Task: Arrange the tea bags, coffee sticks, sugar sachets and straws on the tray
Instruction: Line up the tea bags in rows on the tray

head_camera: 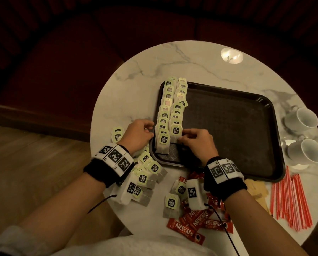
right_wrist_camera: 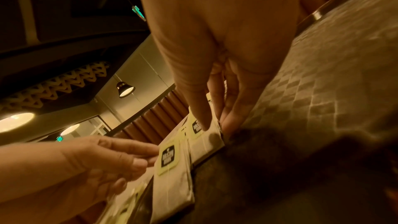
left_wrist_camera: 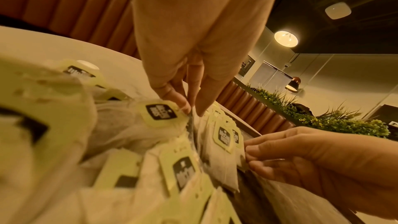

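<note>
Two tea bag rows [head_camera: 170, 111] run along the tray [head_camera: 234, 126] from 12 to 6 o'clock, at its 9 o'clock edge. Left hand [head_camera: 138, 134] flanks them at 9 o'clock, fingertips touching the edge; whether it pinches cannot be told. Right hand [head_camera: 197, 143] at 3 o'clock pinches the nearest tea bag [head_camera: 176, 133]. Tags are pale green, dark-labelled.

Round white marble-patterned table [head_camera: 191, 60]; padded rust-red bench seating [left_wrist_camera: 71, 6] behind; wood-plank floor [head_camera: 34, 163]; round ceiling lamp [left_wrist_camera: 286, 38]; black pendant lamp [right_wrist_camera: 125, 89]; green plants [left_wrist_camera: 323, 118].

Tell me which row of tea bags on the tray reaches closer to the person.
The left row: its front bag overhangs nearer the tray edge, past the right row.
</note>
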### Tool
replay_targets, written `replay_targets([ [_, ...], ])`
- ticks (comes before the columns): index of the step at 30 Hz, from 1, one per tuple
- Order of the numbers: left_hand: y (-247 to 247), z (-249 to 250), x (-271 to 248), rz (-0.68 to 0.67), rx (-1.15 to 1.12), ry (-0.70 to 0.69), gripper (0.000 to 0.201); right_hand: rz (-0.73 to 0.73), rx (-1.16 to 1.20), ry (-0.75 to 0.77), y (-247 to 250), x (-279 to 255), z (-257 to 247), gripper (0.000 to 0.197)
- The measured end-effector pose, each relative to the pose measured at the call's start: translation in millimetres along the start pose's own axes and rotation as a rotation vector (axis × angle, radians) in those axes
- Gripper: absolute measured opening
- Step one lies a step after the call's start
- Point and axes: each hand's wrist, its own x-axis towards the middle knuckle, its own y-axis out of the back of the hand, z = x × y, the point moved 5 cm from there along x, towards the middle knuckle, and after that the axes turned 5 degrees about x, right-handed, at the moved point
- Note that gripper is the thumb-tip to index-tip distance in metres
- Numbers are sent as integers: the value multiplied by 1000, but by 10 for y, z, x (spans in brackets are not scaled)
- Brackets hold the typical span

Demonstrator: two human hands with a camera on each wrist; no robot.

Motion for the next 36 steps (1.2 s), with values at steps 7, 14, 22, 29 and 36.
replay_targets([
  [7, -18, -36, -38, -35, 62, -28, 40, 205, 126, 35, 190, 384, -94, 22],
  [14, 9, -44, -54, 5, 70, -28, 38, 234, 135, 36, 219, 830, -252, 22],
  [22, 42, -36, -54, 10, 54, -16, 36, 137, 160, 18, 239, 1029, -310, 15],
  [29, 39, -25, -45, 8, 50, -12, 36, 82, 89, 69, 288, 1089, -383, 16],
  [36, 28, -37, -56, 7, 91, -36, 37, 25, -112, 197, 298, 1096, -589, 15],
])
